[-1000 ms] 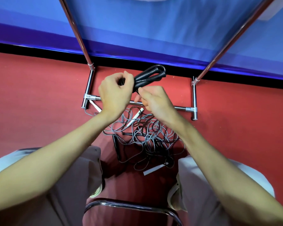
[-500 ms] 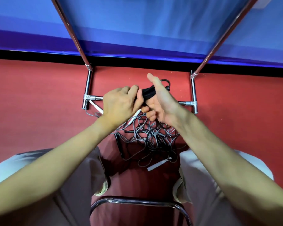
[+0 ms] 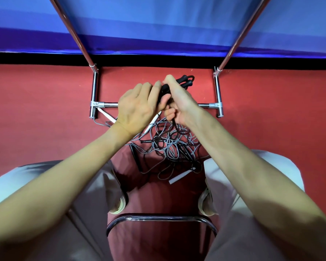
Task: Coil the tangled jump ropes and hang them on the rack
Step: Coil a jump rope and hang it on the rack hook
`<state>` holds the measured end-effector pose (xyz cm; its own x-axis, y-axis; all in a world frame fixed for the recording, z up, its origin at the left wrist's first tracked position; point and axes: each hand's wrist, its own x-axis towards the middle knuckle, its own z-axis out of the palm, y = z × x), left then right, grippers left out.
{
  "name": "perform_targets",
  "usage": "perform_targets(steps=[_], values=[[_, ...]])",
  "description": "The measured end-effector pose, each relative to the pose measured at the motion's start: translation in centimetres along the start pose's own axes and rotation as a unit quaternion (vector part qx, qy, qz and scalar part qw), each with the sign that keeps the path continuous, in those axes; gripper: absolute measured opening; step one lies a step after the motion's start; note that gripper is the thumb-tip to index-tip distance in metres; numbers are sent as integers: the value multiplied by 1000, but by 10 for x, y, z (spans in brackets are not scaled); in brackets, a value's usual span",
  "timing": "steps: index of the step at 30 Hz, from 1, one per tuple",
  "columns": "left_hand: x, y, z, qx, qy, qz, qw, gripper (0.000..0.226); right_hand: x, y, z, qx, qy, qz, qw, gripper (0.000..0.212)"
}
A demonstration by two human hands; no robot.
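Observation:
I hold a black jump rope (image 3: 184, 81) in front of me, its two black handles side by side and pointing away from me. My left hand (image 3: 137, 104) grips the handles from the left. My right hand (image 3: 179, 102) grips them from the right, and a black cord runs down from its fist. Below my hands a tangled pile of grey and black ropes (image 3: 167, 146) lies on the red floor, with white handles (image 3: 179, 178) among them. The chrome rack (image 3: 217, 91) stands just behind the pile; its uprights rise out of the top of the view.
My knees sit at both sides of the pile. A curved metal chair bar (image 3: 158, 218) is between my legs near the bottom. A blue wall (image 3: 158, 25) with a black skirting strip stands behind the rack. Red floor (image 3: 36, 110) spreads left and right.
The black handles were turned from pointing right to pointing away, and my hands closed together round them. My right hand shifted from pinching below the bundle to gripping it.

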<state>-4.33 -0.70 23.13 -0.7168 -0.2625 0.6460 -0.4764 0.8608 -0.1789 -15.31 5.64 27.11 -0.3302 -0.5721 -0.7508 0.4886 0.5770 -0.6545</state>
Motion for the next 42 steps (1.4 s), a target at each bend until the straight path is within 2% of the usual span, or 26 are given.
perform_targets(steps=[4,7,11,14,17,20,21,23,25,27,30,34,38,42], values=[[1,1,0,-27,-46,-15,998,34,4,2,-1,31,-1,-21,999,36],[4,4,-7,-108,-100,-44,988,39,5,3,-3,30,20,-62,997,39],[7,10,-14,-226,-169,-174,943,42,10,8,-1,-8,48,-174,984,39],[16,8,-14,-306,-202,-316,875,42,16,16,2,-35,44,-241,969,43],[26,-1,-14,-411,-243,-375,795,52,15,15,2,-29,18,-273,961,39],[30,-7,-11,-550,-261,-441,660,50,14,15,5,-22,-28,-305,952,30],[30,-6,-11,-568,-250,-465,631,49,14,15,5,-37,-33,-314,948,32],[30,1,-14,-568,-210,-510,611,46,16,17,4,-72,-28,-321,944,43],[32,9,-17,-555,-158,-546,607,39,15,15,3,-123,-14,-332,935,51],[33,9,-17,-542,-123,-563,612,42,15,15,3,-161,-3,-324,932,59],[30,-2,-13,-507,-81,-552,656,42,15,15,8,-203,24,-284,937,68],[23,-4,-9,-475,-54,-541,692,43,8,12,13,-113,-35,-257,959,55],[18,-5,-6,-415,-71,-495,760,44,6,7,9,-103,-74,-251,960,48],[22,-9,-4,-386,-167,-397,816,37,10,7,-4,-129,-92,-261,952,50]])
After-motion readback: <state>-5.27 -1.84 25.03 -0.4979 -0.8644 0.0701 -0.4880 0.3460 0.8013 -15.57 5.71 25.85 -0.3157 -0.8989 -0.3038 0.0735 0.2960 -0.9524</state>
